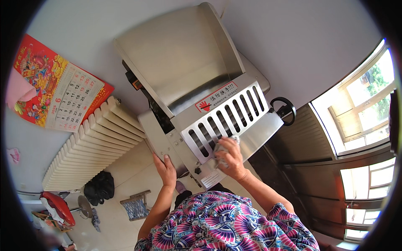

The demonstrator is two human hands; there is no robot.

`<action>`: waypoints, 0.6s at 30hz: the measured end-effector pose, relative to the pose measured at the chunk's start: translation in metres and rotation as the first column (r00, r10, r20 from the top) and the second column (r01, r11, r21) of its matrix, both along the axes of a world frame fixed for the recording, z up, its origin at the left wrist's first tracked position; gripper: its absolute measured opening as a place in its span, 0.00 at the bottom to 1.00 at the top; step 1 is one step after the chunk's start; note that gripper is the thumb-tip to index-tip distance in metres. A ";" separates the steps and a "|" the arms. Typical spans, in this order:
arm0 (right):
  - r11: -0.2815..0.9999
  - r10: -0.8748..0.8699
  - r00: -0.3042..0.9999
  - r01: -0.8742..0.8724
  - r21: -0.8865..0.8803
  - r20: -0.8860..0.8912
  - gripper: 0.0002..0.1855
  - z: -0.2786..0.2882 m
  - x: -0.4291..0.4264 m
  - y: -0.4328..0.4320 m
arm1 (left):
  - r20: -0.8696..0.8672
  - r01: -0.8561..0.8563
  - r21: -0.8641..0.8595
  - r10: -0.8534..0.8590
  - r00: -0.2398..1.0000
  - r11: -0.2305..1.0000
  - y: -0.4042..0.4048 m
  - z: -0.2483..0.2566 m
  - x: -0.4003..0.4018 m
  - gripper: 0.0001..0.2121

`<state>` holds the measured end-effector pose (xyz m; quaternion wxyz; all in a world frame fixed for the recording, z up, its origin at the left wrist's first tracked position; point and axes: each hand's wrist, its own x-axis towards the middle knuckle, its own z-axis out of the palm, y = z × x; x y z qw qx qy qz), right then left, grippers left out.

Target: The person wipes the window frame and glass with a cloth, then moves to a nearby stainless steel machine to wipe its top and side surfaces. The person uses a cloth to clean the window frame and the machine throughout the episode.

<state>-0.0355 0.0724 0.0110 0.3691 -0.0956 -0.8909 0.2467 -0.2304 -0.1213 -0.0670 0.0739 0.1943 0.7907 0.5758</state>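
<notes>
Before me stands a stainless-steel roller machine, seemingly a dough sheeter, with a wide curved metal tray (179, 59) on top. Below the tray runs a slotted metal guard (225, 116), and dark rollers show through its slots. My right hand (231, 158) holds a crumpled greyish cloth (220, 157) against the lower part of this guard. Most of the cloth is hidden under the fingers. My left hand (165, 171) rests on the edge of the machine's left side housing (157, 131), thumb apart from the fingers, holding nothing.
A black handwheel (293, 111) juts from the machine's right end. To the left are a white radiator (94, 141) and a red wall calendar (59, 84). A folding stool (135, 207) and a black bag (100, 188) sit on the tiled floor. Glazed wooden doors (314, 175) line the right.
</notes>
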 end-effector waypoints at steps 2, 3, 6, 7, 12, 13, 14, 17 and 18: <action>0.983 0.170 0.984 -0.165 0.081 -0.056 0.26 0.011 -0.032 -0.011 | -0.130 -0.034 -0.143 0.015 0.991 0.989 -0.009 -0.014 -0.002 0.27; 0.963 0.216 0.975 -0.203 0.176 -0.059 0.24 0.015 -0.053 -0.016 | -0.195 -0.058 -0.215 0.016 0.981 0.975 -0.014 -0.019 -0.003 0.27; 0.949 0.162 0.987 -0.153 0.276 -0.009 0.21 0.043 -0.111 -0.020 | -0.214 0.009 -0.122 -0.035 0.976 0.992 -0.015 0.034 -0.001 0.27; 0.951 0.125 0.992 -0.120 0.285 0.003 0.23 0.052 -0.131 -0.025 | -0.210 0.034 -0.026 -0.039 0.977 0.999 -0.015 0.052 -0.004 0.27; 0.919 0.380 0.924 -0.382 -0.100 -0.043 0.33 0.051 -0.173 -0.043 | -0.179 0.257 0.380 -0.202 0.963 0.888 0.014 0.104 -0.031 0.28; 0.880 0.426 0.898 -0.439 -0.180 -0.107 0.33 0.051 -0.175 -0.049 | -0.170 0.327 0.435 -0.281 0.945 0.839 0.021 0.109 -0.035 0.29; 0.699 0.467 0.852 -0.520 -0.490 -0.237 0.32 0.053 -0.163 -0.055 | -0.204 0.396 0.306 -0.347 0.916 0.866 0.036 0.109 -0.037 0.28; 0.642 0.208 0.949 -0.314 -0.699 -0.235 0.27 0.039 -0.121 -0.050 | -0.544 0.334 -0.043 -0.302 0.783 0.942 0.050 0.073 -0.026 0.30; 0.745 0.122 0.967 -0.238 -0.623 -0.223 0.26 0.036 -0.100 -0.042 | -0.481 0.266 -0.018 -0.241 0.843 0.964 0.053 0.065 -0.025 0.29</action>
